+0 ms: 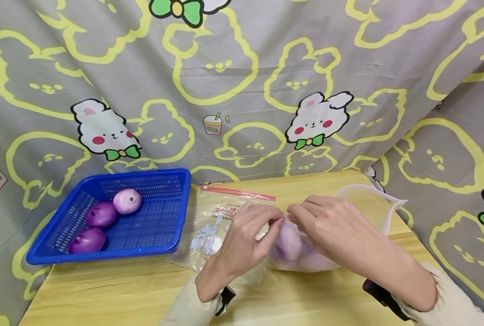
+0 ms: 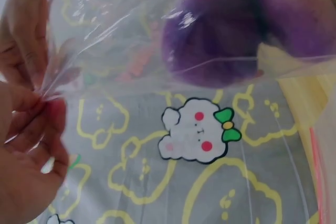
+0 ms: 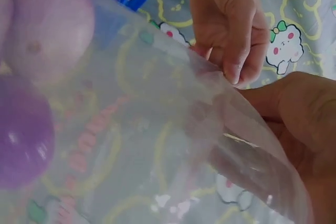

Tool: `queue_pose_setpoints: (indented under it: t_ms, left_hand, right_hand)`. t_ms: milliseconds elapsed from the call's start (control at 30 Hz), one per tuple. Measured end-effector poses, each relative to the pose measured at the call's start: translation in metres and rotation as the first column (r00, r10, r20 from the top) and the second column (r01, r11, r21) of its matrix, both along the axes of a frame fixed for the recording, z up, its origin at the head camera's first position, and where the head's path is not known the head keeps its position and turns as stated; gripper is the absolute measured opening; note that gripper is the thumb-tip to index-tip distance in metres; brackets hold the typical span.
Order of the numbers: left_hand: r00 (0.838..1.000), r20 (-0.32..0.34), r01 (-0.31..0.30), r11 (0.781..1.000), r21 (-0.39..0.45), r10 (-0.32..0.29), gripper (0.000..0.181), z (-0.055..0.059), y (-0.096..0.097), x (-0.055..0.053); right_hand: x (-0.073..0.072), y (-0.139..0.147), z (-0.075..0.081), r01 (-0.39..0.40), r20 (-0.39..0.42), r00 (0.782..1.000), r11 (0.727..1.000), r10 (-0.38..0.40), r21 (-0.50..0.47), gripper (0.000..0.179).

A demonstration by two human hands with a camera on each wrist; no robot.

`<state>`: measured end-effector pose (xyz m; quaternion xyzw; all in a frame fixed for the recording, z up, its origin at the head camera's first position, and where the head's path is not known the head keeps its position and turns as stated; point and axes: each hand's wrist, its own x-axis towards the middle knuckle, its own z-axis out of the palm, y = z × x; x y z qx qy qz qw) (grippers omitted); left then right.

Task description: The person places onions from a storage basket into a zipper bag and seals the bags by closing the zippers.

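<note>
A clear plastic zip bag (image 1: 311, 263) with purple onions (image 1: 288, 244) inside lies on the table in front of me. My left hand (image 1: 246, 233) pinches its upper edge from the left. Close beside it, my right hand (image 1: 336, 226) pinches the same edge, the fingertips of both nearly meeting. In the left wrist view, two onions (image 2: 215, 38) show through the film, and the plastic is bunched between the fingers. The right wrist view shows the gathered film under my left hand (image 3: 231, 35) and right hand (image 3: 307, 116). The bag's pale pink rim (image 1: 372, 190) spreads out to the right.
A blue plastic basket (image 1: 152, 231) at the left holds three purple onions (image 1: 101, 215). Between it and my hands lies a flat printed zip bag (image 1: 203, 226) with a red slider strip (image 1: 238, 193). A patterned curtain (image 1: 234, 90) hangs behind the wooden table (image 1: 115, 294).
</note>
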<state>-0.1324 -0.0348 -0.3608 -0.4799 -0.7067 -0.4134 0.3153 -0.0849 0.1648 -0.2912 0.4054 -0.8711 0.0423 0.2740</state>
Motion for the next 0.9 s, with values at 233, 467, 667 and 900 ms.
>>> queue_pose_setpoints:
  t_ms: [233, 467, 667, 900]
  left_hand:
    - [0.999, 0.029, 0.015, 0.997, -0.079, -0.013, 0.019, 0.002, -0.001, 0.005]
    - [0.981, -0.185, -0.072, 0.995, -0.07, 0.058, 0.017, 0.003, 0.0, 0.009]
    - [0.955, -0.282, -0.1, 0.995, -0.021, 0.09, 0.014, 0.007, -0.001, 0.007]
    - [0.963, -0.257, -0.084, 0.996, 0.016, 0.085, 0.015, 0.01, -0.004, 0.003]
  right_hand:
    - [0.005, 0.0, -0.001, -0.043, 0.11, 0.992, 0.994, 0.055, -0.104, 0.025]
    - [0.005, 0.003, -0.001, -0.042, 0.214, 0.974, 0.992, 0.067, -0.12, 0.005]
    - [0.001, 0.007, 0.0, -0.092, 0.103, 0.99, 0.993, 0.099, -0.075, 0.013]
    - [-0.003, 0.016, 0.0, -0.097, 0.02, 0.995, 0.991, 0.099, -0.093, 0.016]
